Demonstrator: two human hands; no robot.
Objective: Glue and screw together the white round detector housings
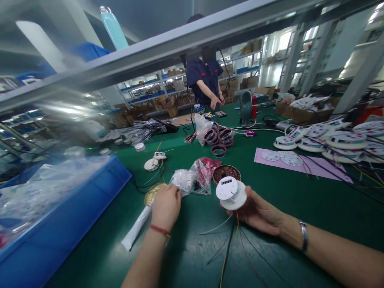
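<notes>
My right hand grips a white round wired housing by its edge; a small black connector shows on its top disc. Black, yellow and thin wires hang from its underside. My left hand is closed, its fingertips at the edge of a clear bag of small white parts; whatever they pinch is hidden. Beside that wrist lies a white tube, and a gold round lid is partly behind the hand. A bag with red parts touches the white one. Behind the housing stands a round tin of brown contents.
A blue bin of clear bags fills the left side. Wired white discs are piled at right, near a pink sheet. Dark rings sit mid-table. A metal beam crosses above; a co-worker stands opposite.
</notes>
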